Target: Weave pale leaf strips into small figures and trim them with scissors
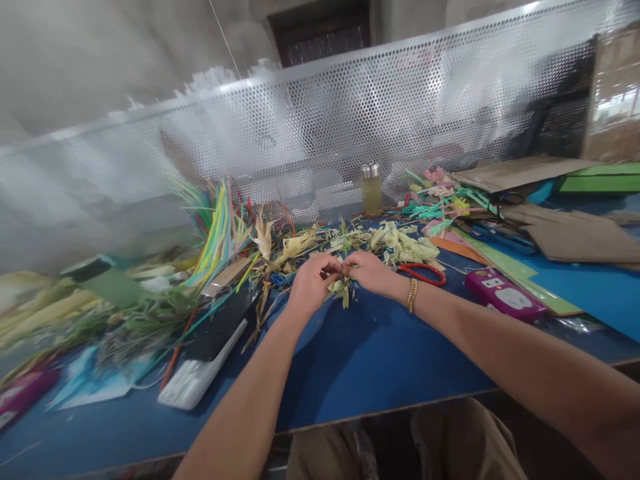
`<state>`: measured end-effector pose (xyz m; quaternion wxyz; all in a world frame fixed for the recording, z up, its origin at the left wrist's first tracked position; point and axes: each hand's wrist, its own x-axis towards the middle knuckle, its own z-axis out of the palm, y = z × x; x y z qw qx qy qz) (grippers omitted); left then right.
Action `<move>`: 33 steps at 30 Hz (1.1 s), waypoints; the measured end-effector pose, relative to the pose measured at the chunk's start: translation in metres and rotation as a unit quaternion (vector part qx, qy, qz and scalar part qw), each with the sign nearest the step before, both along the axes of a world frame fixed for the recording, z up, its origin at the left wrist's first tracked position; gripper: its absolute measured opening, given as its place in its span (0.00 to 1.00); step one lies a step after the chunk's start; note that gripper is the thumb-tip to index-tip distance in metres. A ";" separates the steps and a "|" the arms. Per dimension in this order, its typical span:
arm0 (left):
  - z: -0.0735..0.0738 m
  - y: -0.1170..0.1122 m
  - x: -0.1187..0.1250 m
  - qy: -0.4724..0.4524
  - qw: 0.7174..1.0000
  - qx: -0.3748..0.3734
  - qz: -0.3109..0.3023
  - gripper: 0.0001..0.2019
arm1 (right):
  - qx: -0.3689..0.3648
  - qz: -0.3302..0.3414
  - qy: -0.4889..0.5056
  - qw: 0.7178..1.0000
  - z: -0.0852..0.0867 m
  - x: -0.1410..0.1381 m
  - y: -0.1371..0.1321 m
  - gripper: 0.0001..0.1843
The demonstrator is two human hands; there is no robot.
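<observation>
My left hand and my right hand meet over the blue table, fingertips nearly touching. Both are closed in a pinch on a pale yellow-green leafy piece, whose ends hang below my fingers. How the fingers grip it is partly hidden and blurred. Just beyond them lies a heap of pale dried leaves, with more husk-like scraps to the left. Red-handled scissors rest beside my right wrist, which wears a gold-coloured bracelet.
A perforated metal screen runs along the back. Coloured strips, a phone-like black-and-white object and green plant sprigs lie left. A yellowish bottle, a purple device and brown cardboard stand or lie right.
</observation>
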<state>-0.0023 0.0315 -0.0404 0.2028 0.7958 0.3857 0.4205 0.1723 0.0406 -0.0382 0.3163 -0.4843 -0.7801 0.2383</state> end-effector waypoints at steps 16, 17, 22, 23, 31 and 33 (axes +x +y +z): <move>0.016 -0.009 0.001 0.024 0.998 0.037 0.034 0.03 | -0.027 -0.045 0.140 0.989 0.000 0.009 0.005 0.11; 0.017 -0.009 0.002 0.027 0.998 0.033 0.035 0.03 | -0.020 -0.050 0.138 0.989 0.000 0.009 0.006 0.11; 0.021 -0.014 0.004 0.012 0.999 0.015 0.040 0.03 | 0.017 -0.079 0.076 0.994 0.000 0.013 0.009 0.11; 0.021 -0.014 0.004 0.007 0.999 0.011 0.043 0.03 | 0.022 -0.084 0.060 0.994 0.000 0.014 0.010 0.10; 0.024 -0.018 0.007 0.057 0.996 -0.009 0.062 0.02 | 0.114 -0.107 -0.028 0.987 0.005 0.015 0.011 0.09; 0.025 -0.019 0.009 0.059 0.997 -0.020 0.054 0.02 | 0.150 -0.113 -0.032 0.982 0.006 0.014 0.008 0.09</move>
